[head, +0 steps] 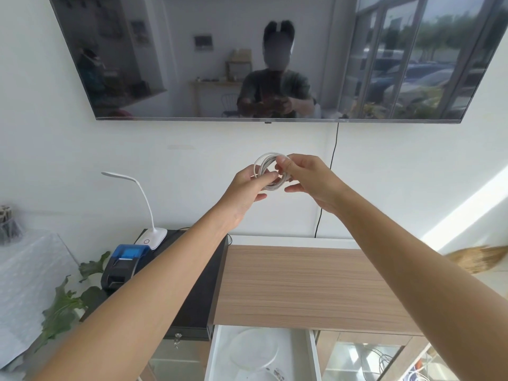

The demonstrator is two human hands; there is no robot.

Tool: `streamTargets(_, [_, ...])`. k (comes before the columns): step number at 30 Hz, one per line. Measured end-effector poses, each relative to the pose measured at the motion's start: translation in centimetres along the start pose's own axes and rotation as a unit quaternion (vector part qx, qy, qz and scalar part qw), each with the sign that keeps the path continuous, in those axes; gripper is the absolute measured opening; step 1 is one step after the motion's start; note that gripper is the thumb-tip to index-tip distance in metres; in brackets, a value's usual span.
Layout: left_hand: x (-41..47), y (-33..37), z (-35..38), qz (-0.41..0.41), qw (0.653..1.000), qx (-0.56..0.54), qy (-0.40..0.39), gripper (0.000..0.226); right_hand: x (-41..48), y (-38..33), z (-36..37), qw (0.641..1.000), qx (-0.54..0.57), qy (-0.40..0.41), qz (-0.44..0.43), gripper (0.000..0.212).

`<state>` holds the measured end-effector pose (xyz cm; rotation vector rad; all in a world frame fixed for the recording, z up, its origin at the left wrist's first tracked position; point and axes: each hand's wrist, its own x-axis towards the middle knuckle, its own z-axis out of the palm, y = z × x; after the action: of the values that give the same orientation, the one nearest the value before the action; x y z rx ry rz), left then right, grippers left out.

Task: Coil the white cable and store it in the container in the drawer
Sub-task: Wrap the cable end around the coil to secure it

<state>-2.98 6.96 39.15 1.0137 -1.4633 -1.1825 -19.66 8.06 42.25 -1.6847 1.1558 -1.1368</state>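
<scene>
The white cable point(263, 162) is wound into a small round coil of several loops, held up in front of the wall. My left hand point(245, 190) pinches the coil's lower left side. My right hand point(308, 177) grips its right side with thumb and fingers. Far below, a white drawer point(214, 353) stands open under the wooden cabinet top point(302, 284). Inside it lies a round clear container point(257, 350), seen from above. Part of the coil is hidden behind my fingers.
A black cash box point(198, 303) carries a white desk lamp point(155, 235) and a blue-topped receipt printer point(121, 266) at the left. A wall-mounted television point(192, 64) hangs above, its black cord point(331, 171) running down the wall. Glass-front compartments point(362, 358) hold more cables at the lower right.
</scene>
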Motion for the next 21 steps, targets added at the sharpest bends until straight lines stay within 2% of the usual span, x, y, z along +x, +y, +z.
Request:
streamTargets(3, [-0.1, -0.4, -0.3, 0.019, 1.000, 0.016, -0.006, 0.026, 0.1, 0.4, -0.2, 0.999, 0.018, -0.005, 0.029, 0.034])
streamTargets(6, [-0.3, -0.7, -0.7, 0.027, 0.999, 0.002, -0.044, 0.031, 0.3, 0.8, -0.6, 0.996, 0.070, 0.005, 0.054, 0.038])
streamTargets(9, [-0.3, -1.1, -1.2, -0.015, 0.983, -0.144, -0.109, 0.027, 0.4, 1.1, -1.3, 0.990, 0.120, 0.013, 0.072, 0.033])
streamTargets(11, [-0.3, -1.5, -1.5, -0.030, 0.973, -0.190, -0.127, 0.026, 0.4, 1.4, -1.7, 0.989, 0.127, 0.012, 0.075, 0.032])
streamTargets(16, [-0.5, -2.6, -0.8, -0.012, 0.984, -0.155, -0.086, 0.023, 0.5, 1.7, -1.7, 0.992, 0.107, 0.034, 0.056, 0.032])
streamTargets(21, [-0.5, -4.1, -1.6, -0.036, 0.993, -0.111, -0.025, 0.016, 0.5, 1.9, -2.9, 0.992, 0.089, 0.080, 0.048, 0.029])
